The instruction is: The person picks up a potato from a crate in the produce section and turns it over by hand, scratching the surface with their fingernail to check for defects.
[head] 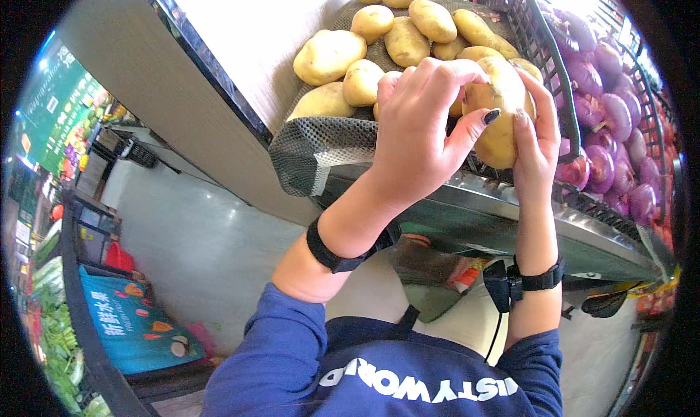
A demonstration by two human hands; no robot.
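Observation:
A large yellow potato (496,138) is held up in front of a heap of loose potatoes. My right hand (538,138) grips its right side, with the thumb on the near face and the fingers around the far side. From the left, the thumb and index finger of my left hand (418,119) press on the same potato, while its other fingers are curled. More potatoes, such as a big one (330,57) on the left, lie behind on dark mesh lining (336,138). Parts of the heap are hidden by my hands.
Right of the potatoes stands a black plastic crate wall (552,67), with red onions (601,165) beyond it. A metal shelf edge (481,195) runs below. On the left rises a pale panel (180,100) with a dark edge. Leafy vegetables (57,318) lie far left.

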